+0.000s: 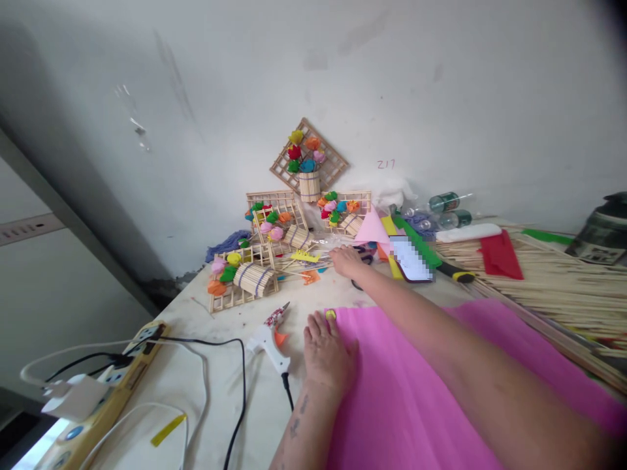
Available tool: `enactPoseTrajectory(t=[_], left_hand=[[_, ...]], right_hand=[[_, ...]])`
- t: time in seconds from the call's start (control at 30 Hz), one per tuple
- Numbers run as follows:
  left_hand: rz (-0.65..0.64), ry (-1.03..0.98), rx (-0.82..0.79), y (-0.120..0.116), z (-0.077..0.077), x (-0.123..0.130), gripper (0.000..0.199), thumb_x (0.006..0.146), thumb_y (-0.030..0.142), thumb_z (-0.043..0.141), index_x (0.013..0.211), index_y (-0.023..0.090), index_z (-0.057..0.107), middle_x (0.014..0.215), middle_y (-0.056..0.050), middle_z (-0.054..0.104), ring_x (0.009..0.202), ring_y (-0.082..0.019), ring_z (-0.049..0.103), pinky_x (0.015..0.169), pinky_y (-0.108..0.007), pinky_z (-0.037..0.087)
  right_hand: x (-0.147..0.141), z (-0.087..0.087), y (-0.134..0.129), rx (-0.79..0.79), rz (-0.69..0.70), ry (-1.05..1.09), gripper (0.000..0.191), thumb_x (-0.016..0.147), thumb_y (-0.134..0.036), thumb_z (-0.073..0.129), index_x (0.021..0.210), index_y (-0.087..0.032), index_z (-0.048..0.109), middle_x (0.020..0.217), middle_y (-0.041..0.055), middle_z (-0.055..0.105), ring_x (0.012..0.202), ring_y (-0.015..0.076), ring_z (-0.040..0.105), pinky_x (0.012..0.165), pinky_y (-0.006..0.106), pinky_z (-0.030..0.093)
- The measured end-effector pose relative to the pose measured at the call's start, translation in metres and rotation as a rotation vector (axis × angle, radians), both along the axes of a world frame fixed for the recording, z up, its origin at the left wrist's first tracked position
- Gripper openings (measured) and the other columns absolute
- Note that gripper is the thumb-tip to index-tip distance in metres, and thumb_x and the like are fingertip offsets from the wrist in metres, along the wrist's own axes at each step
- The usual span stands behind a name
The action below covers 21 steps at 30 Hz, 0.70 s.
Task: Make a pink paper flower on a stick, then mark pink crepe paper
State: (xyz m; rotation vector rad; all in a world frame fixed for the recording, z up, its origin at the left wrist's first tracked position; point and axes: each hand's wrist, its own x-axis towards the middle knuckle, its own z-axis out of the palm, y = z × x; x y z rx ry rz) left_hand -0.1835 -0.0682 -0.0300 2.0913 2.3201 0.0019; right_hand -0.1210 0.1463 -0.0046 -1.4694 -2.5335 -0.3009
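My left hand [327,352] lies flat with fingers spread, at the left edge of a large pink sheet [392,391] that looks like crepe paper. A small round yellow piece [330,314] sits by its fingertips at the sheet's corner. Farther back, my right hand [347,261] reaches over the sheet with its fingers bent down onto the cluttered tabletop. Whatever those fingers hold is hidden. Dark scissor handles [363,253] show beside it, partly covered. A yellow paper strip with a cut fringe [305,256] lies just left of the right hand.
A white glue gun [269,343] and its black cord lie left of my left hand, near a power strip [122,378]. Stick lattices with paper flowers [240,281] stand behind. A phone [412,258], plastic bottles [443,201] and many thin sticks [553,281] occupy the right.
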Motion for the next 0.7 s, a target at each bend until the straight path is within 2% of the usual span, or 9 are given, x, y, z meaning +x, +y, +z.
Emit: enactPoseTrajectory(t=[0.13, 0.27, 0.37, 0.5, 0.57, 0.63, 0.7], left_hand=[[0.003, -0.015, -0.003, 0.001, -0.001, 0.000, 0.065, 0.082, 0.046, 0.030, 0.135, 0.007, 0.026, 0.139, -0.020, 0.024, 0.128, -0.034, 0.018, 0.101, -0.047, 0.020], [0.006, -0.030, 0.006, 0.002, -0.002, -0.001, 0.067, 0.081, 0.047, 0.032, 0.134, 0.007, 0.027, 0.138, -0.020, 0.025, 0.128, -0.034, 0.018, 0.101, -0.047, 0.020], [0.004, -0.030, 0.006, 0.001, -0.001, -0.001, 0.066, 0.081, 0.047, 0.032, 0.134, 0.008, 0.028, 0.138, -0.020, 0.025, 0.128, -0.034, 0.018, 0.100, -0.048, 0.020], [0.004, -0.031, -0.007, 0.000, 0.001, 0.000, 0.066, 0.081, 0.047, 0.031, 0.134, 0.007, 0.027, 0.139, -0.020, 0.024, 0.128, -0.034, 0.018, 0.100, -0.048, 0.020], [0.006, -0.030, -0.012, 0.000, 0.001, 0.000, 0.067, 0.081, 0.047, 0.030, 0.135, 0.007, 0.025, 0.139, -0.020, 0.024, 0.128, -0.034, 0.018, 0.100, -0.048, 0.019], [0.003, -0.025, -0.012, -0.001, 0.002, 0.000, 0.066, 0.082, 0.046, 0.029, 0.135, 0.007, 0.025, 0.139, -0.020, 0.024, 0.128, -0.034, 0.018, 0.100, -0.048, 0.019], [-0.002, -0.020, 0.000, -0.002, 0.003, 0.000, 0.066, 0.082, 0.046, 0.029, 0.135, 0.007, 0.025, 0.139, -0.020, 0.026, 0.128, -0.034, 0.019, 0.100, -0.048, 0.019]], right_hand=[[-0.018, -0.008, 0.018, -0.002, 0.033, -0.027, 0.028, 0.078, -0.006, 0.042, 0.096, -0.012, 0.063, 0.099, 0.0144, 0.063, 0.095, 0.0221, 0.054, 0.082, 0.032, 0.035], [-0.023, -0.013, 0.022, 0.030, 0.076, -0.040, 0.026, 0.076, -0.003, 0.044, 0.092, -0.008, 0.064, 0.099, 0.0164, 0.061, 0.098, 0.0235, 0.051, 0.084, 0.032, 0.035], [-0.018, -0.008, 0.018, 0.047, 0.115, -0.032, 0.025, 0.077, -0.005, 0.044, 0.090, -0.010, 0.065, 0.100, 0.0153, 0.060, 0.097, 0.0226, 0.052, 0.080, 0.030, 0.036], [-0.006, 0.006, 0.004, 0.066, 0.127, 0.003, 0.023, 0.081, -0.016, 0.042, 0.087, -0.015, 0.065, 0.101, 0.0112, 0.059, 0.084, 0.0192, 0.056, 0.067, 0.026, 0.040], [0.000, 0.012, -0.007, 0.116, 0.123, 0.131, 0.025, 0.084, -0.024, 0.041, 0.089, -0.019, 0.064, 0.100, 0.0081, 0.060, 0.081, 0.0178, 0.058, 0.064, 0.025, 0.040], [0.004, 0.014, -0.021, 0.185, 0.113, 0.407, 0.025, 0.084, -0.033, 0.041, 0.089, -0.019, 0.062, 0.092, 0.0065, 0.063, 0.079, 0.0169, 0.058, 0.064, 0.025, 0.041], [0.007, 0.013, -0.040, 0.182, 0.084, 0.718, 0.026, 0.081, -0.039, 0.044, 0.083, -0.018, 0.059, 0.075, 0.0054, 0.064, 0.071, 0.0163, 0.060, 0.062, 0.024, 0.042]])
